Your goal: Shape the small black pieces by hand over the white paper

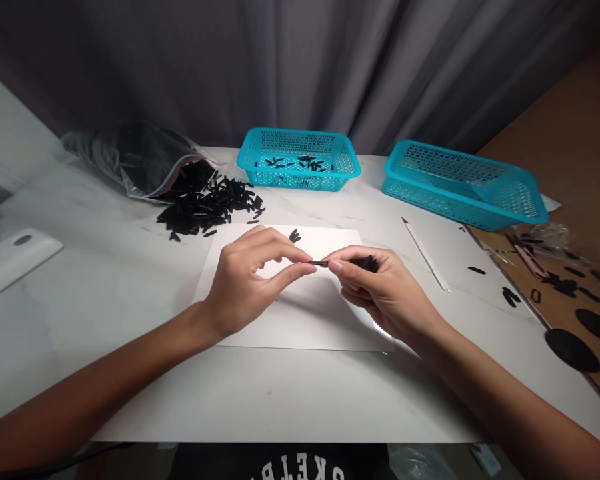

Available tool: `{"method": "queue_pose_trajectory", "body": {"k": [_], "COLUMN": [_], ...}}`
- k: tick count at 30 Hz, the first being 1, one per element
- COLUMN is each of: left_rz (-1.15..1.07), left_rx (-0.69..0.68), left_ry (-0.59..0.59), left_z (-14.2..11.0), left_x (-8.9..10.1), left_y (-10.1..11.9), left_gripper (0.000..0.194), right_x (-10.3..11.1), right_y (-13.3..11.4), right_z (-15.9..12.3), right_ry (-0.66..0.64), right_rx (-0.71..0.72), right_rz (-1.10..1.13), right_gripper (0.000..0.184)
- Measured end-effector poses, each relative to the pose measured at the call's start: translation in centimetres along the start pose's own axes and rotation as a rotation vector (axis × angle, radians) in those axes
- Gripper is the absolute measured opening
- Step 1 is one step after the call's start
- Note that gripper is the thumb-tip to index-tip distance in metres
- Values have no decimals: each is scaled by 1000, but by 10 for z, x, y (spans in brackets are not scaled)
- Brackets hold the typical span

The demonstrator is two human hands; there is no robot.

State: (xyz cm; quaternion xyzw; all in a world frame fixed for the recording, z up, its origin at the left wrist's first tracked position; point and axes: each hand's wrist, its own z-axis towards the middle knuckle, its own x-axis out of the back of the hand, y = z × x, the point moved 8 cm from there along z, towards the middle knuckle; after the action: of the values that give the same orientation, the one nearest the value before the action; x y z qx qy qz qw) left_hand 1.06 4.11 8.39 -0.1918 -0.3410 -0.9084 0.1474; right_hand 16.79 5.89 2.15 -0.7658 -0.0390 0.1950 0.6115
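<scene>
Between the fingertips of both hands, just above a white paper sheet [300, 327], is a small black elongated piece [320, 263]. My left hand [253, 280] pinches its left end with thumb and forefinger. At the other end, my right hand [375, 283] grips it the same way. Several more black pieces [369, 263] are tucked in the right palm, partly hidden by the fingers. A few similar loose pieces [295, 236] lie near the sheet's top edge, beyond the left hand.
A clear zip bag [130, 160] spills a heap of black pieces [205, 203] at back left. One blue basket [299, 180] holds scattered pieces; another blue basket [460, 200] stands right of it. A white pointed strip [425, 253] and black discs [573, 350] lie to the right.
</scene>
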Motion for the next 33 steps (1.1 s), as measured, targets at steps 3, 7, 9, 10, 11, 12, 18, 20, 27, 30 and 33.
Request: {"method": "queue_pose_trajectory", "body": {"k": [3,7,9,10,11,12,18,20,27,30,33], "left_rz": [-7,-7,-4,-2,0,2,8,10,-42,-50,-57], "left_rx": [2,23,26,23,17,10,-32,-36,56,84,107], "left_ry": [2,-3,-4,-3,-3,-3,10,10,-34,-39,-39], "left_z": [0,0,0,0,0,0,0,0,-1,-2,-1], "left_x": [0,0,0,0,0,0,2,3,-2,-3,-3], "left_y": [0,-1,-1,-1,0,0,4,5,-1,-2,-3], "left_gripper": [5,2,2,2,2,2,3,4,9,10,11], "right_x": [0,-1,-2,-2,-2,-2,0,1,-3,-2,-2], "right_y": [0,-1,-1,-1,-2,-2,-3,-4,-2,-2,-1], "right_z": [-1,-3,-3,-3,-3,-3,-2,-3,-4,-4,-3], "right_ry": [-2,-26,-37,-39,-39,-37,-42,-37,-61,-55,-61], "right_rx": [2,19,24,28,33,40,71,79,31,30,24], "right_rz": [0,-18,-18,-17,-18,-21,-38,-44,-64,-60,-42], "right_gripper": [18,18,17,16,16,15,11,12,19,19,19]}}
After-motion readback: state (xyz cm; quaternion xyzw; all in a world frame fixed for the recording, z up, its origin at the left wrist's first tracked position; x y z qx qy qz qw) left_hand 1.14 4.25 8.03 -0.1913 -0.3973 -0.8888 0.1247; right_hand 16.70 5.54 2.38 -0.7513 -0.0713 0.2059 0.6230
